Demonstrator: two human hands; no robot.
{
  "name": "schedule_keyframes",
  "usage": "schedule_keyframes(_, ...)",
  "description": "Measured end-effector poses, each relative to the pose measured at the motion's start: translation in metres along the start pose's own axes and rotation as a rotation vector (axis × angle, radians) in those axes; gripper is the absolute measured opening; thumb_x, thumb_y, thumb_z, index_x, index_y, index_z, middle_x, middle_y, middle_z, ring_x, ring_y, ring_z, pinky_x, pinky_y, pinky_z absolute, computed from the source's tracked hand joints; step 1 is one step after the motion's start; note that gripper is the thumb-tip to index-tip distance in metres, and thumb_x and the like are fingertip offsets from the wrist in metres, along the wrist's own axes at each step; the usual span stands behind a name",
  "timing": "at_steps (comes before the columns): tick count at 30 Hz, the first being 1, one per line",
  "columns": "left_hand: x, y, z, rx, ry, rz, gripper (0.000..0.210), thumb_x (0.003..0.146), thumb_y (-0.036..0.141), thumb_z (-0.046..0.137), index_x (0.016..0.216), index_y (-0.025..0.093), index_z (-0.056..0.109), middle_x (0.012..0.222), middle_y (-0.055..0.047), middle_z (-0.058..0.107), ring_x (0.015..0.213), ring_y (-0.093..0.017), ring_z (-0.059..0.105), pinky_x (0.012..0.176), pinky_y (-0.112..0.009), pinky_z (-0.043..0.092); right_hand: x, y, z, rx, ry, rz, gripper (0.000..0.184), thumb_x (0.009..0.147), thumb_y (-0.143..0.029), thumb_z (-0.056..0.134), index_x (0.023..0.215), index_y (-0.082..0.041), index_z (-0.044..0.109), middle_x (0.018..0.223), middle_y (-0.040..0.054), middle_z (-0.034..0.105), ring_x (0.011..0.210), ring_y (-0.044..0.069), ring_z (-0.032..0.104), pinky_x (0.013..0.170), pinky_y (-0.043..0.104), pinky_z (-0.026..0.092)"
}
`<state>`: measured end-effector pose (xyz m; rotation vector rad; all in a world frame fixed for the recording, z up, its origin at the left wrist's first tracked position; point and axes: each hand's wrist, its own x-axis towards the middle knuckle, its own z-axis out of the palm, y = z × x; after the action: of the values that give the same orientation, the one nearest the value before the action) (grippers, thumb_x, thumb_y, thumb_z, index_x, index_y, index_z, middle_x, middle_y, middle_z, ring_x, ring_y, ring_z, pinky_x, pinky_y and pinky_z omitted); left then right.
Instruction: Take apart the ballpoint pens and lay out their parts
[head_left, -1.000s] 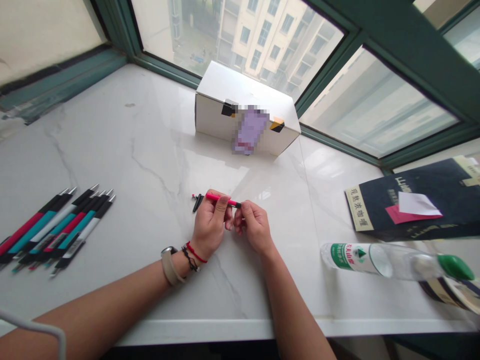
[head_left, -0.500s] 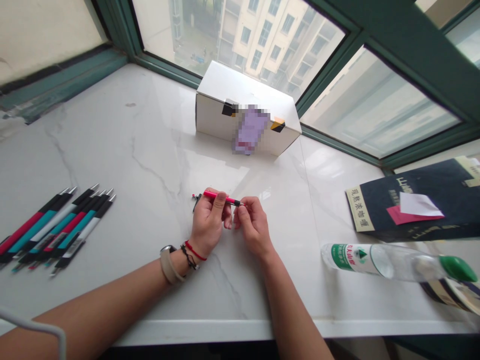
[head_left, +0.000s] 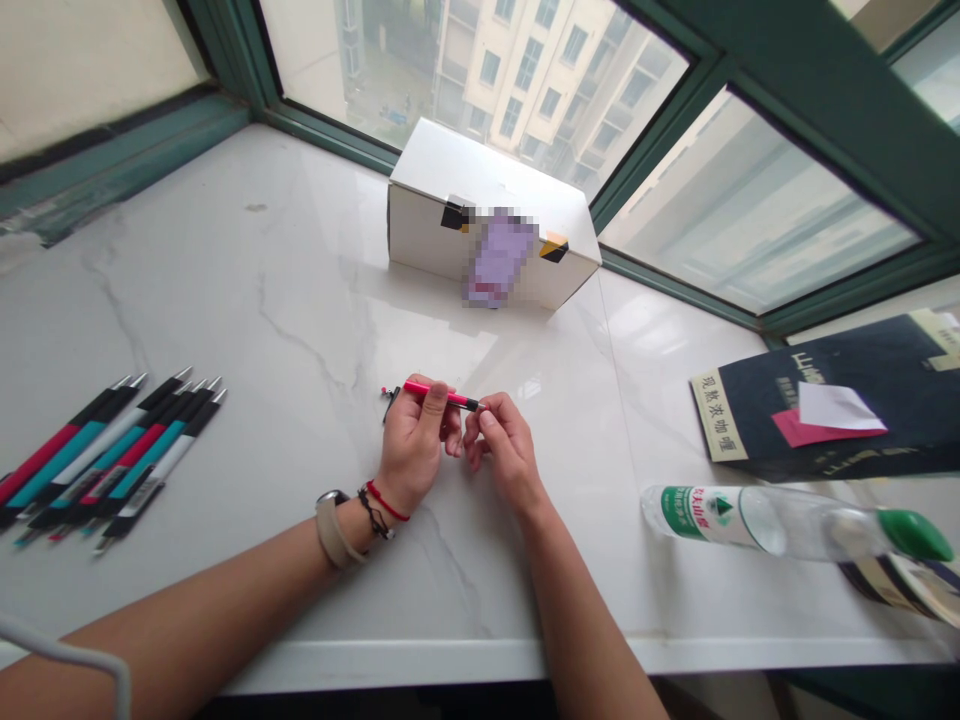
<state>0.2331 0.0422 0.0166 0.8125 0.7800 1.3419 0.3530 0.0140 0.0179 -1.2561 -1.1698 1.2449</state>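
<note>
A red pen (head_left: 459, 398) with a black grip and a metal tip lies across my left hand (head_left: 411, 440), whose thumb presses it against the fingers. The tip points right, to my right hand (head_left: 504, 445). My right thumb and forefinger are pinched together at that tip. Just beyond my left fingers shows a small dark piece with a red end (head_left: 390, 402); whether it belongs to the pen I cannot tell. Both hands are low over the white marble-patterned counter (head_left: 300, 600).
Several red, teal and white pens (head_left: 135, 450) lie side by side at left. A white box (head_left: 427, 230) stands by the window. On the right are a dark paper bag (head_left: 757, 400), a water bottle (head_left: 810, 530) with a green cap, and a round container (head_left: 892, 590). A cable (head_left: 90, 655) crosses lower left.
The right fingers have shifted slightly around the pen's tip, the lower ones curling a little to the left. The left hand keeps the same hold; the whole view has moved slightly.
</note>
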Motion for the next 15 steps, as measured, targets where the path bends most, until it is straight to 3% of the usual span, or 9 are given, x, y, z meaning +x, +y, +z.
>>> schedule_keyframes(8, 0.0, -0.001, 0.0, -0.006, 0.004, -0.024, 0.034, 0.088, 0.052, 0.056, 0.084, 0.02, 0.046, 0.058, 0.006, 0.055, 0.037, -0.007, 0.049, 0.037, -0.02, 0.043, 0.003, -0.003, 0.0, 0.013, 0.058, -0.011, 0.033, 0.094, -0.05, 0.047, 0.077, -0.021, 0.046, 0.062, -0.0037, 0.049, 0.047, 0.009, 0.046, 0.044, 0.022, 0.039)
schedule_keyframes(13, 0.014, 0.005, -0.008, -0.05, 0.135, -0.048, 0.039, 0.086, 0.058, 0.055, 0.083, 0.02, 0.046, 0.058, 0.006, 0.055, 0.036, -0.007, 0.049, 0.038, -0.021, 0.045, 0.005, -0.008, -0.009, 0.143, 0.222, -0.051, 0.03, 0.093, -0.049, 0.047, 0.08, -0.023, 0.043, 0.069, -0.004, 0.044, 0.05, 0.009, 0.047, 0.04, 0.02, 0.036)
schedule_keyframes(15, 0.017, 0.007, -0.009, -0.066, 0.14, -0.058, 0.04, 0.085, 0.06, 0.054, 0.085, 0.02, 0.048, 0.059, 0.005, 0.056, 0.037, -0.007, 0.05, 0.039, -0.022, 0.046, 0.006, -0.008, -0.01, 0.144, 0.227, -0.039, 0.03, 0.093, -0.049, 0.046, 0.078, -0.022, 0.044, 0.071, -0.0026, 0.047, 0.051, 0.009, 0.048, 0.04, 0.02, 0.038)
